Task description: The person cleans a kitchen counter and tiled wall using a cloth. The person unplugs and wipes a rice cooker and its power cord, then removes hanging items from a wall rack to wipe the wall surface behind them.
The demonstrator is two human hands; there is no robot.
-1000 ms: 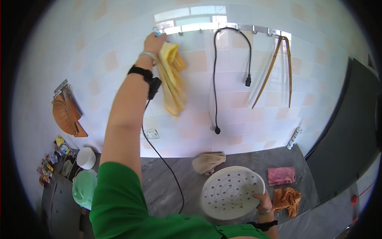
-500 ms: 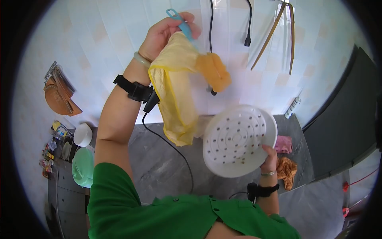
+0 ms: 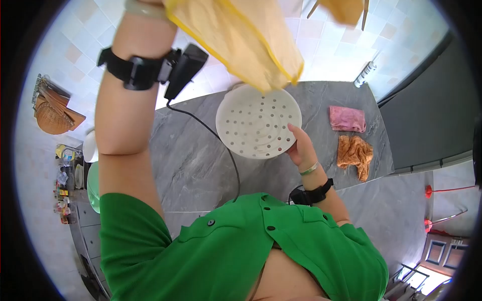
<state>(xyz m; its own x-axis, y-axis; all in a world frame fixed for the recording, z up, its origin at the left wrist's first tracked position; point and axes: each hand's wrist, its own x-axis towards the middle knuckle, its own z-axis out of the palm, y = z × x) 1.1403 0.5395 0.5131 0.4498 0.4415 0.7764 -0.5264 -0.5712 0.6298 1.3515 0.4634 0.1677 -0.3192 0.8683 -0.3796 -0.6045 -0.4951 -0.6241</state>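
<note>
My right hand (image 3: 301, 148) grips the near right edge of a white round perforated tray (image 3: 258, 123), thumb on top, fingers mostly hidden beneath. The tray is over the grey counter. My left arm reaches up past the top edge, so the fingers of that hand are out of the picture. Beside its wrist a yellow cloth (image 3: 241, 42) hangs in the air, its lower tip overlapping the tray's far rim. An orange piece (image 3: 344, 11) shows blurred at the top right of the cloth.
On the grey marble counter (image 3: 193, 145) lie a folded pink cloth (image 3: 347, 119) and a crumpled orange-brown cloth (image 3: 355, 153). A white tube (image 3: 365, 74) stands by the wall. A black cable (image 3: 203, 124) runs from my left wrist device. Green (image 3: 94, 185) and white containers are at left.
My left hand has come away from the wall rail with the yellow cloth and passed out at the top. The tray in my right hand has shifted left, and the view has tilted down.
</note>
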